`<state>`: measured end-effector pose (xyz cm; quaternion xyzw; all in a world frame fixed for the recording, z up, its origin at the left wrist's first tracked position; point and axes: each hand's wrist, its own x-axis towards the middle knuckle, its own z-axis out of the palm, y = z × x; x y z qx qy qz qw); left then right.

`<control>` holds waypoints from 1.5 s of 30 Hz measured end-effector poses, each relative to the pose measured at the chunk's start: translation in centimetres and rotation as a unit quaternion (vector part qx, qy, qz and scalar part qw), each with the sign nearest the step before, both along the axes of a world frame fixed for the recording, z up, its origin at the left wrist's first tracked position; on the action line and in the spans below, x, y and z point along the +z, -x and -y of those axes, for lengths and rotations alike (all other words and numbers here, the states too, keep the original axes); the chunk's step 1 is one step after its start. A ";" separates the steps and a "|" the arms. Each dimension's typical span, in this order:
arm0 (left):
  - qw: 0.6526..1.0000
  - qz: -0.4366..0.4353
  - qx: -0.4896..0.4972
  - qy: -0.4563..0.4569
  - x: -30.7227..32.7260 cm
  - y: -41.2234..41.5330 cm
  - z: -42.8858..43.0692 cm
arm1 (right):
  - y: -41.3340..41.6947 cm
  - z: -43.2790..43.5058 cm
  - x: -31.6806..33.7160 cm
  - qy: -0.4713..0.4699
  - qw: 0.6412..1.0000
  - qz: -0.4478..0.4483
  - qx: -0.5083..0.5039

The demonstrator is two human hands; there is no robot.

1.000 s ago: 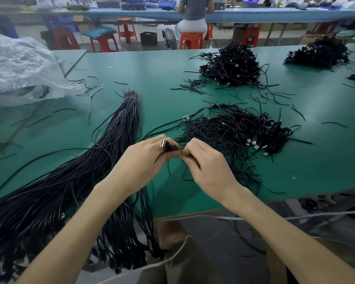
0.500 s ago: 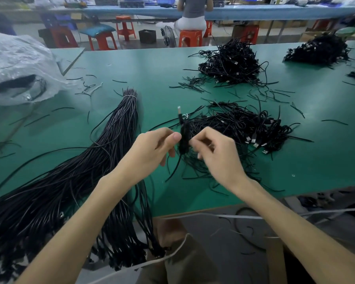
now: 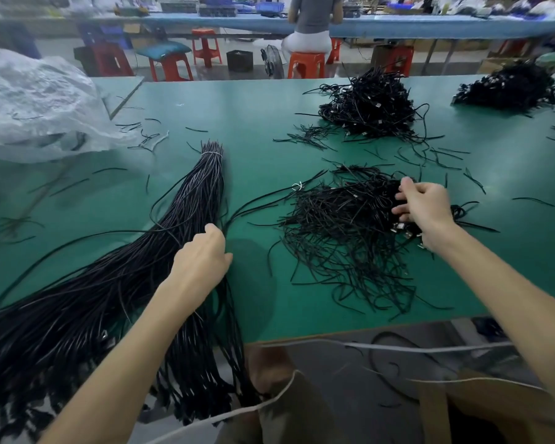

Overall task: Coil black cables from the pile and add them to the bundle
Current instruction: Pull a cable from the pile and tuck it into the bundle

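My left hand (image 3: 202,261) rests on the bundle (image 3: 193,206) to steady it; grip unclear. My right hand (image 3: 425,211) clamps cables (image 3: 380,200) in the near pile (image 3: 334,232), fetching the next.

Left of the pile (image 3: 343,238), a bare strip of counter (image 3: 257,161) runs between it and the bundle (image 3: 186,219), crossed only by a few loose strands (image 3: 263,200) trailing from the pile. Beyond the pile, scattered offcuts (image 3: 308,137) and a second heap (image 3: 369,107) stand in the way. Right of the pile, the counter lies mostly open.
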<state>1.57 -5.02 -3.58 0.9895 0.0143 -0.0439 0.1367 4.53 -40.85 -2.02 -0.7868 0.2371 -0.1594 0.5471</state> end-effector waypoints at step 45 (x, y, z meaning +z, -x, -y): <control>0.845 -0.081 -0.281 0.448 0.9 3.1 2.1 | 3.2 -17.4 1.8 -0.473 0.816 0.105 0.316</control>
